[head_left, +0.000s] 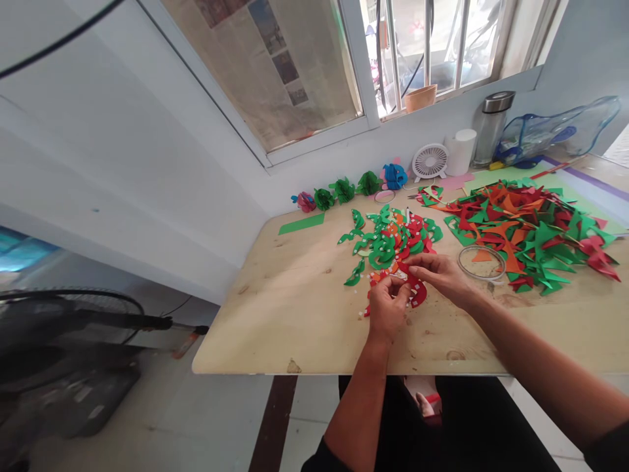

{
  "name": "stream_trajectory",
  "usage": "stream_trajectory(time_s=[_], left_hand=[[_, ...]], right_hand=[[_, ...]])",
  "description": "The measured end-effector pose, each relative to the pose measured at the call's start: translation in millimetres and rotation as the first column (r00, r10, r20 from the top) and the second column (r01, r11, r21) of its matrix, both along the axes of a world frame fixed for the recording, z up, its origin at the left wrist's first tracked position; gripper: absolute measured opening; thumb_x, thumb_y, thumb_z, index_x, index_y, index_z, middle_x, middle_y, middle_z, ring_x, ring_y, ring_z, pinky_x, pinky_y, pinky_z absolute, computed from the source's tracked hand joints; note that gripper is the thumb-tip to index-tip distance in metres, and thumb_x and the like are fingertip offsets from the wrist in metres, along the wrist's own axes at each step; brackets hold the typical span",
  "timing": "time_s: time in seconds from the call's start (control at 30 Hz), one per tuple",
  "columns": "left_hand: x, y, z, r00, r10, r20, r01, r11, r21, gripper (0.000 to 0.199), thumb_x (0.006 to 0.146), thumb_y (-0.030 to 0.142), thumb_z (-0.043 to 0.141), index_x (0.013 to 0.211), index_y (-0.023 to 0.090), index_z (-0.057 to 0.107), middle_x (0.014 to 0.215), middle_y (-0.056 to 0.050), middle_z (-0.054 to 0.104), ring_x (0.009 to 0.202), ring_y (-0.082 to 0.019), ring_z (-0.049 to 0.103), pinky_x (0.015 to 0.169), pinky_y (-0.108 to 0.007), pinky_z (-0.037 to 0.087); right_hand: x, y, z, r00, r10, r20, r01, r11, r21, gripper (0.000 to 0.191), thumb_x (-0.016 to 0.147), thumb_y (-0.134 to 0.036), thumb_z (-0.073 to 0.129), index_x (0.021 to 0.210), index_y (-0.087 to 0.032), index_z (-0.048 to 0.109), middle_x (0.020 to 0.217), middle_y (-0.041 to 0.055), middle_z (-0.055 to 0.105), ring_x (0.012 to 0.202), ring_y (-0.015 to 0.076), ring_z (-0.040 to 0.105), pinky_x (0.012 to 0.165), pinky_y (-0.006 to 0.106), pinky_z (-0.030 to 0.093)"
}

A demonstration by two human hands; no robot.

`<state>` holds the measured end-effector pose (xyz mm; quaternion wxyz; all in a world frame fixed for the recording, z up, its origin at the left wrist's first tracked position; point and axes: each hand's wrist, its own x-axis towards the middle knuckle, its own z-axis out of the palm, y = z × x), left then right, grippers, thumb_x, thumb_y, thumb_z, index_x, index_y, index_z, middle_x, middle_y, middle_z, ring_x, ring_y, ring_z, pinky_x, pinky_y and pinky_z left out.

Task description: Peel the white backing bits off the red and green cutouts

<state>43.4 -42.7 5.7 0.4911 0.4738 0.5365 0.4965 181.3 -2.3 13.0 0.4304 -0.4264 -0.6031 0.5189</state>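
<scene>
My left hand is closed in a pinch, low over the near edge of the cut-paper pieces. Close on its right, my right hand pinches with thumb and forefinger, its fingertips at a small paper piece between the hands. Just below the fingers shows a curved red paper cutout dotted with small white squares. The fingers partly cover what they grip. Beyond the hands spreads a cluster of green paper cutouts mixed with red and orange ones, many bearing white squares.
A large heap of red, green and orange paper scraps lies to the right, by a tape ring. Along the wall stand green paper ornaments, a small white fan and a glass bottle. The table's front edge is near my body.
</scene>
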Motion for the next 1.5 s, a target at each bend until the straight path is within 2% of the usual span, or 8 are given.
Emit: stream_trajectory(time_s=[0.1,0.3,0.57,0.77,0.9,1.13,1.3,1.5], left_hand=[[1.0,-0.2,0.3,1.000,0.000,-0.012,0.000,1.000,0.000,0.011,0.069,0.024,0.060,0.064,0.015,0.056,0.057,-0.003,0.064,0.053,-0.013,0.059,0.052,-0.024,0.045],[4.6,-0.5,-2.4,0.998,-0.004,-0.062,0.006,1.000,0.027,0.010,0.070,0.022,0.059,0.064,0.015,0.056,0.058,-0.004,0.064,0.053,-0.014,0.059,0.052,-0.024,0.045],[7.4,0.4,-2.3,0.999,0.007,0.049,-0.004,0.998,-0.056,0.010,0.066,0.022,0.061,0.062,0.016,0.054,0.051,0.000,0.061,0.048,-0.013,0.057,0.051,-0.024,0.046],[7.6,-0.6,2.9,0.996,0.033,0.088,-0.024,0.996,-0.091,0.014,0.064,0.026,0.064,0.063,0.016,0.054,0.051,0.000,0.061,0.048,-0.013,0.058,0.050,-0.024,0.046],[5.5,-0.1,3.1,0.995,0.051,0.085,-0.045,0.997,-0.070,0.014,0.067,0.027,0.063,0.064,0.016,0.054,0.053,-0.001,0.062,0.051,-0.013,0.059,0.051,-0.024,0.046],[2.8,1.5,-1.9,0.996,0.074,0.045,-0.074,0.997,-0.014,0.017,0.068,0.031,0.064,0.066,0.016,0.056,0.059,-0.002,0.064,0.055,-0.013,0.061,0.052,-0.023,0.046],[1.9,-0.4,1.3,0.989,0.031,0.147,-0.021,0.998,-0.067,0.021,0.067,0.034,0.066,0.072,0.014,0.060,0.063,-0.004,0.067,0.055,-0.013,0.061,0.049,-0.023,0.045],[1.9,-1.1,8.9,0.971,0.049,0.232,-0.017,0.990,-0.137,0.023,0.065,0.034,0.067,0.074,0.013,0.060,0.060,-0.003,0.066,0.051,-0.012,0.060,0.043,-0.019,0.039]], right_hand=[[0.9,-1.2,4.5,0.998,-0.024,0.061,0.022,0.999,0.027,0.028,0.075,-0.043,0.060,0.079,-0.016,0.067,0.069,0.0018,0.061,0.064,0.0144,0.052,0.056,0.025,0.040],[0.0,-0.6,2.0,0.998,0.050,-0.046,-0.053,0.997,-0.062,0.032,0.071,-0.045,0.063,0.075,-0.014,0.064,0.065,0.0014,0.060,0.058,0.0127,0.051,0.053,0.025,0.040],[-0.1,2.0,-5.0,0.996,0.055,-0.067,-0.061,0.994,-0.094,0.030,0.069,-0.043,0.064,0.076,-0.014,0.064,0.065,0.0013,0.061,0.058,0.0124,0.052,0.052,0.024,0.040],[1.3,1.8,-2.6,1.000,0.002,0.022,-0.002,1.000,-0.029,0.026,0.071,-0.041,0.060,0.075,-0.016,0.066,0.066,0.0014,0.062,0.061,0.0143,0.052,0.056,0.026,0.041],[1.3,1.1,-0.3,1.000,-0.021,0.010,0.022,0.998,-0.057,0.031,0.074,-0.046,0.057,0.072,-0.016,0.066,0.064,0.0013,0.060,0.061,0.0141,0.051,0.056,0.026,0.039],[0.7,0.2,1.2,0.992,0.084,-0.095,-0.096,0.987,-0.129,0.032,0.071,-0.047,0.063,0.070,-0.015,0.064,0.063,0.0004,0.061,0.058,0.0124,0.051,0.055,0.025,0.039],[0.8,1.2,-1.3,0.985,0.057,-0.163,-0.089,0.977,-0.194,0.032,0.068,-0.048,0.066,0.070,-0.016,0.064,0.063,0.0008,0.063,0.056,0.0125,0.053,0.056,0.025,0.041],[0.8,1.2,-3.6,0.979,0.042,-0.199,-0.092,0.965,-0.246,0.032,0.068,-0.047,0.068,0.070,-0.016,0.064,0.064,0.0014,0.064,0.055,0.0121,0.054,0.055,0.025,0.042]])
